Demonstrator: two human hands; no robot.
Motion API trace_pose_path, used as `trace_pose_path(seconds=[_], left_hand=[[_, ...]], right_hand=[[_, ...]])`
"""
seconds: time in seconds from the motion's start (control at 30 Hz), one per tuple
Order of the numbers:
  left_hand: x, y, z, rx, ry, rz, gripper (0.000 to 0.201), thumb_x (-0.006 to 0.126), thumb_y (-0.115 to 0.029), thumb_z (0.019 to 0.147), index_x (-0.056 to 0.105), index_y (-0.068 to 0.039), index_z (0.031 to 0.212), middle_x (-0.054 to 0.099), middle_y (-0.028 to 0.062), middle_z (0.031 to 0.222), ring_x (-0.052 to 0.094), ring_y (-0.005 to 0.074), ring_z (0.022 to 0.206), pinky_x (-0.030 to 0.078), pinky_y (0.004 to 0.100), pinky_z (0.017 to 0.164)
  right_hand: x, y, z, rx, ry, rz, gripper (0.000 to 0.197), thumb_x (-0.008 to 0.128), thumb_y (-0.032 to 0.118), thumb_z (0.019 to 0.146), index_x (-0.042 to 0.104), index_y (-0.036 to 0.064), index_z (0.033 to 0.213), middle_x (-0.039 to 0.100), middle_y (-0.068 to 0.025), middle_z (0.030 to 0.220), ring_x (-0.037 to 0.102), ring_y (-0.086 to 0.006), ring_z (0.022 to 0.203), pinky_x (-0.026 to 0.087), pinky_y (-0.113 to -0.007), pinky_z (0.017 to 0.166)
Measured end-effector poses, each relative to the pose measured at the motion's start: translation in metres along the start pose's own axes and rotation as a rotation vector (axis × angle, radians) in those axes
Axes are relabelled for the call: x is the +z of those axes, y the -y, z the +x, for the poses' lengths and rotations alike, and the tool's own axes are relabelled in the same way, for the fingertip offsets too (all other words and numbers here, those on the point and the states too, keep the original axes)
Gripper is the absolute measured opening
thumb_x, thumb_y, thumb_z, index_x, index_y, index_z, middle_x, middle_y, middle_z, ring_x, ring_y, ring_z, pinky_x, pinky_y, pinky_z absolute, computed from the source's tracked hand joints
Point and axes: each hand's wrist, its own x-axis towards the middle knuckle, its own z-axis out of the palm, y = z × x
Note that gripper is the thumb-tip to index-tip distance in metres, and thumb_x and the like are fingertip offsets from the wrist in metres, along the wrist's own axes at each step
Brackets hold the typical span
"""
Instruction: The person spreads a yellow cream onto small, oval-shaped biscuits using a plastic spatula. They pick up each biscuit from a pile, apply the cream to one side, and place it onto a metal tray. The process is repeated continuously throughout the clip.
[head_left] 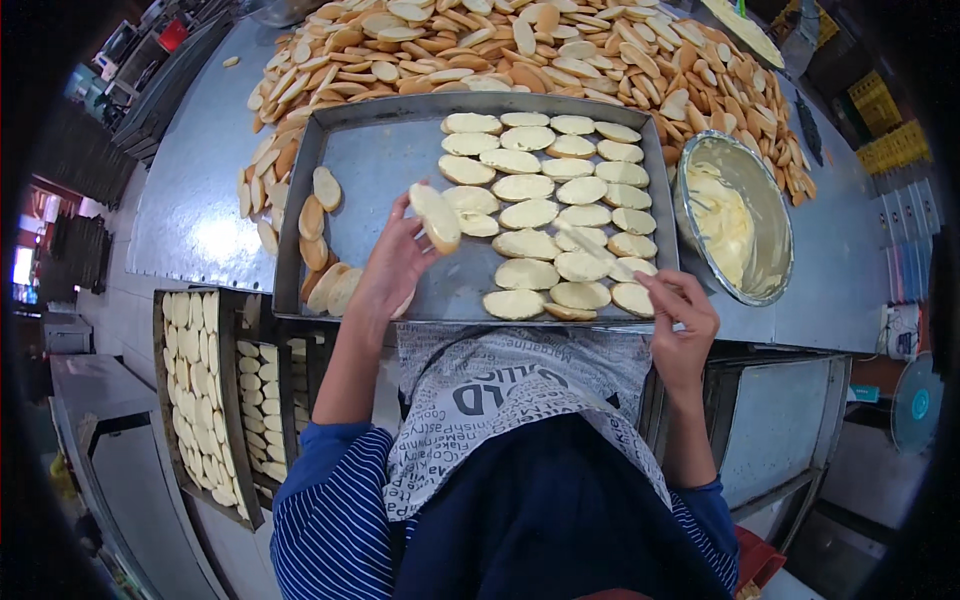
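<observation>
My left hand [392, 258] is closed around the edge of an oval bread slice [436, 218], its pale, cream-coated face turned up. It is raised over the middle of a large metal tray [385, 150]. Between the fingers of my right hand [684, 325] is a thin spreading knife [592, 248], its blade pointing up and left above the tray's right side. Rows of coated oval slices [527, 214] fill that side. Several uncoated slices [312, 217] lie along the tray's left wall. Right of the tray tilts a metal bowl [781, 225] of pale yellow cream [722, 222].
A big heap of bread slices [480, 50] spreads over the metal table [205, 190] behind the tray. Below left, a rack holds trays [197, 390] of oval slices. A bare tray [775, 410] sits below right. The far right holds yellow crates [880, 105].
</observation>
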Motion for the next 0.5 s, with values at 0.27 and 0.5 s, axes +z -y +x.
trace_pose_path(seconds=[0.27, 0.5], left_hand=[[-0.041, 0.007, -0.013, -0.096, -0.066, 0.584, 0.049, 0.072, -0.007, 0.075, 0.038, -0.008, 0.111, 0.05, 0.0086, 0.108, 0.057, 0.017, 0.092, 0.05, 0.0282, 0.075], [-0.039, 0.008, 0.003, 0.024, 0.004, 1.189, 0.049, 0.076, -0.01, 0.065, 0.042, -0.004, 0.1, 0.053, 0.0113, 0.092, 0.056, 0.0203, 0.083, 0.048, 0.0312, 0.072]], right_hand=[[-0.002, -0.02, -0.006, 0.083, -0.061, 0.015, 0.033, 0.061, -0.011, 0.077, 0.072, 0.0081, 0.101, 0.06, -0.0037, 0.085, 0.051, -0.0091, 0.067, 0.04, -0.021, 0.058], [-0.008, -0.029, -0.014, 0.101, -0.097, -0.026, 0.028, 0.062, -0.008, 0.08, 0.072, 0.0076, 0.102, 0.061, -0.0034, 0.087, 0.052, -0.0086, 0.068, 0.04, -0.021, 0.057]])
